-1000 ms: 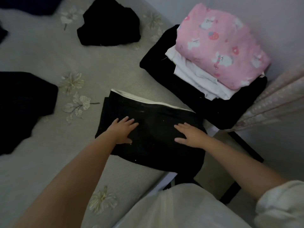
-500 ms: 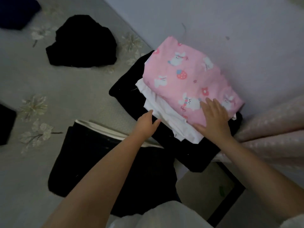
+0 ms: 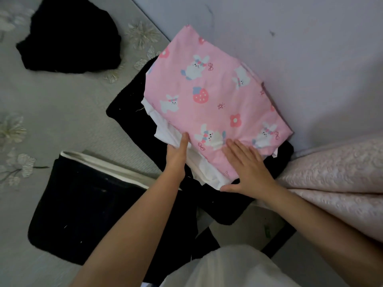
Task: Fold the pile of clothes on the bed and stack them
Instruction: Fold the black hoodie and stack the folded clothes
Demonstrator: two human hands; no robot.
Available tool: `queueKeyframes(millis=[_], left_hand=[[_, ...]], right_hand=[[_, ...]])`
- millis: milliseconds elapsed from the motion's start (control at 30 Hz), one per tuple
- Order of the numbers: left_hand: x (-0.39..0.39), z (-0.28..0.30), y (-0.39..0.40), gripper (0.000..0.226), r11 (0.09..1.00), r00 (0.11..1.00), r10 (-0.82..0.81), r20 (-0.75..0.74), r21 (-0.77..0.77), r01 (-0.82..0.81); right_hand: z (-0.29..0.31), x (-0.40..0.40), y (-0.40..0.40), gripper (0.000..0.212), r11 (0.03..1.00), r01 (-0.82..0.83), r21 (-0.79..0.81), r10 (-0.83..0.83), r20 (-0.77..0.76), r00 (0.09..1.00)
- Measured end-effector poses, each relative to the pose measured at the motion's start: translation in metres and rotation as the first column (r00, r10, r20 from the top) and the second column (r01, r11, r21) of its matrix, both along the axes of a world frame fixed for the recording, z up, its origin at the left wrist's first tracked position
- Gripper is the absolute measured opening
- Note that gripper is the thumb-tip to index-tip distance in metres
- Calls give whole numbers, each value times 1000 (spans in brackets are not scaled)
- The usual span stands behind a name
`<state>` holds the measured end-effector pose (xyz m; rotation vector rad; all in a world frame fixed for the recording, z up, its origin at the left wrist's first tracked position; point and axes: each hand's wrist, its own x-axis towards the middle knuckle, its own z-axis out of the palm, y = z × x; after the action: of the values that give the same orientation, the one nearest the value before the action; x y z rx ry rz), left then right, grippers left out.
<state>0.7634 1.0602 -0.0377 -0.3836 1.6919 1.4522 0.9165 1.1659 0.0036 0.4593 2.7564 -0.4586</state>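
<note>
- The right hand (image 3: 247, 168) lies flat on the near end of the pink rabbit-print cloth (image 3: 209, 100). Its grip is wide open, with the fingers straight and spread and the thumb stretched out along the near edge of the stack.
- The left hand (image 3: 177, 154) is at the left near side of the same stack. Its fingers reach in against the folded white garment (image 3: 165, 129), just under the pink edge. The fingertips are tucked out of sight, so I cannot tell whether that grip is closing on the fabric or only touching it.
- The pink cloth tops the stack, with the white garment beneath it. Both sit on a larger black garment (image 3: 132, 112) at the edge of the bed (image 3: 62, 112), close to the wall (image 3: 300, 48).
- A folded black piece with a white band (image 3: 93, 199) lies on the bed just left of the stack, under the left forearm, with neither hand on it.
- A loose black garment (image 3: 70, 36) sits well apart, further up the bed.
- A pale pink quilted cover (image 3: 339, 179) lies beside the stack on the right.
</note>
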Motion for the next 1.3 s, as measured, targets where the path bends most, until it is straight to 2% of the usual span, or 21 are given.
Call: queueKeyframes(millis=[100,167,267,467,667,767,867,1000,1067,1167,1300], left_hand=[[4,6,11,64,988,993,115,6,103,-115],[3,8,16,68,976,986,164,31,143,-166],[-2,7,19,67,959,984,164,63,222,-174],[-7,7,27,64,939,984,135,116,304,-164],[-11,2,39,75,942,993,117,15,315,-116],[-10,-1,42,84,943,986,162,-48,303,-141],[-5,-1,45,65,948,971,216,-102,260,-183],[-1,12,47,57,944,961,204,-190,297,-142],[-2,28,45,62,934,956,194,-222,339,-111],[-11,62,35,72,914,946,189,-263,400,-71],[-24,112,-21,66,901,916,239,-323,425,-85]], right_hand=[[7,-8,15,66,991,132,5,-126,-254,959],[8,-20,21,57,976,217,33,-198,-294,935],[4,-35,29,66,957,286,-46,-289,-245,926],[-2,-64,50,73,943,321,-91,-330,-128,935],[-7,-90,68,64,937,347,-33,-348,-148,926],[-15,-103,67,65,938,347,-3,-346,-86,934],[-23,-104,61,63,952,304,25,-303,-48,952],[-13,-102,56,59,973,226,-52,-231,-193,953],[2,-102,50,61,963,227,-142,-261,-314,913],[35,-105,36,61,943,245,-224,-317,-393,863],[90,-124,-14,63,972,136,-193,-210,-446,870]])
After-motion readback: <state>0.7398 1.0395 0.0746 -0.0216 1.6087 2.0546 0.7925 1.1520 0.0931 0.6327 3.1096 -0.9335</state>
